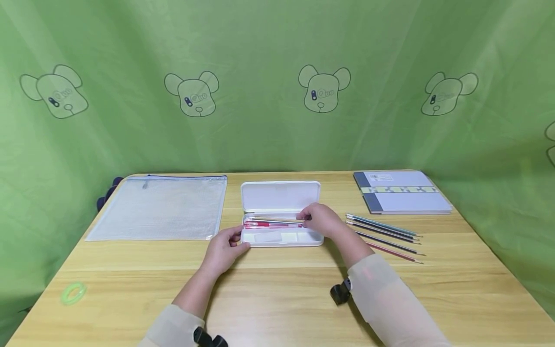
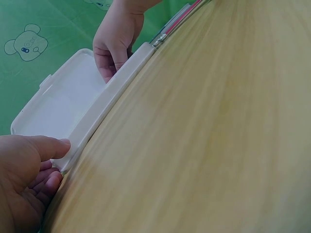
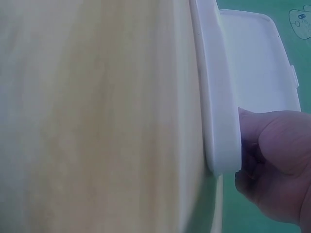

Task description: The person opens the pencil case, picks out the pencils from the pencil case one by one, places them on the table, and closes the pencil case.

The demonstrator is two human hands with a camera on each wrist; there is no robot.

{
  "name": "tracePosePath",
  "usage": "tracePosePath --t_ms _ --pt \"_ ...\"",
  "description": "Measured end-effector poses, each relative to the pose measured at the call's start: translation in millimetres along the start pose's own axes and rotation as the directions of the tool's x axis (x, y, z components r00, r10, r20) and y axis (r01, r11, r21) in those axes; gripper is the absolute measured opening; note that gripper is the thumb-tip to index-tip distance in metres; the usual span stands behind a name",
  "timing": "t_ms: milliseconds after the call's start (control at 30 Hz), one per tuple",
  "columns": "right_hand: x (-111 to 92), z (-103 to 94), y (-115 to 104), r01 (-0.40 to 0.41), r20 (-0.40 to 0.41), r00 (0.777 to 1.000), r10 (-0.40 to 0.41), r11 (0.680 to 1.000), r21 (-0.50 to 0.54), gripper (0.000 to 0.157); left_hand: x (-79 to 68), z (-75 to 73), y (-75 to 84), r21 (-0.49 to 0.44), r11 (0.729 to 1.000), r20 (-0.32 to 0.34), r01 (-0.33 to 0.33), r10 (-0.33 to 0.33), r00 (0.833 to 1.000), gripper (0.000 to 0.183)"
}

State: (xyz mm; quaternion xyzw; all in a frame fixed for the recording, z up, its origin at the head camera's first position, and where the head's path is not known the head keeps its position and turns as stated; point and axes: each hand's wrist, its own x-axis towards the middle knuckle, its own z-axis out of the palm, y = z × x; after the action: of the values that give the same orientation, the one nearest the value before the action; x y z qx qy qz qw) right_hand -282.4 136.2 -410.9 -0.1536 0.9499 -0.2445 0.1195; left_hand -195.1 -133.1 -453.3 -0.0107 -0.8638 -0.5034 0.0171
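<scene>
An open white pencil case (image 1: 282, 237) lies on the table with its lid (image 1: 281, 196) tipped back. Inside are red pens (image 1: 265, 224) and a slim pencil (image 1: 275, 220) lying lengthwise. My left hand (image 1: 223, 250) grips the case's left end, its thumb at the front corner; the left wrist view shows this thumb (image 2: 53, 147) against the case wall. At the right end, my right hand (image 1: 323, 220) reaches in from above and pinches the pencil's end. In the right wrist view, the case wall (image 3: 221, 97) hides those fingertips.
Several loose pencils (image 1: 386, 229) lie right of the case, below a grey-and-white notebook (image 1: 405, 200). A clear mesh zip pouch (image 1: 160, 209) lies to the left. Near the left table edge is a green ring (image 1: 65, 295). Green curtain (image 1: 260, 130) hangs behind the table.
</scene>
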Motion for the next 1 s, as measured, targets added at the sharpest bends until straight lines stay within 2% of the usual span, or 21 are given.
tracePosePath --t_ms 300,467,1000 --pt "-1.2 2.5 0.2 -0.021 0.002 1.0 0.021 0.999 0.05 0.023 -0.5 -0.2 0.0 -0.005 1.0 0.001 -0.003 0.003 1.0 0.049" --pt "-1.3 1.6 3.5 0.01 0.015 1.0 -0.011 0.998 0.069 0.028 -0.6 0.2 -0.4 -0.004 1.0 0.002 -0.002 0.002 1.0 0.049" --pt "-17.4 -17.4 12.9 0.081 -0.035 0.996 -0.076 0.979 0.185 0.024 0.1 0.8 -2.3 -0.003 1.0 -0.003 -0.01 0.01 1.0 0.05"
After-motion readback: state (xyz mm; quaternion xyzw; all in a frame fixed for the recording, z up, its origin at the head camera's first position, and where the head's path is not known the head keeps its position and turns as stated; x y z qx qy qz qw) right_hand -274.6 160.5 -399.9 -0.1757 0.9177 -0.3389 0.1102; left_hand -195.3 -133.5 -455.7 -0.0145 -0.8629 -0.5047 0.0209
